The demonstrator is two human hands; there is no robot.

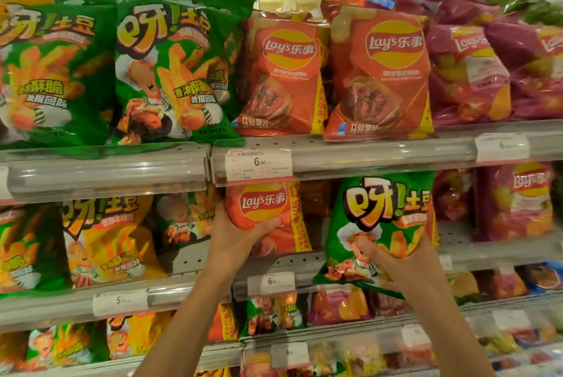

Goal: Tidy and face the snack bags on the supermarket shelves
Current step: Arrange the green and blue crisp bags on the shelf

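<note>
From the head camera, both bare arms reach up toward the second shelf of a supermarket snack aisle. The left hand (240,239) grips an orange Lay's chip bag (268,218) from its left side, thumb laid across the front below the logo and fingers hidden behind; the bag stands upright on the second shelf (283,264), its top just under the price tag (258,165) reading 6.80 on the upper shelf rail (380,154). The right hand (393,251) pinches a green potato-stick bag (380,224) at its lower middle, thumb pressed into the front and fingers curled round the right edge; this bag is held up in front of the second shelf, tilted slightly, just right of the orange bag, with a gap between them. On the top shelf, two green potato-stick bags (170,72) stand at the left, two orange Lay's barbecue bags (377,72) in the middle, and magenta Lay's bags (469,72) lean at the right. On the second shelf a yellow potato-stick bag (106,242) stands at the left and a magenta Lay's bag (518,203) at the right. Lower shelves hold more mixed bags, blurred.
</note>
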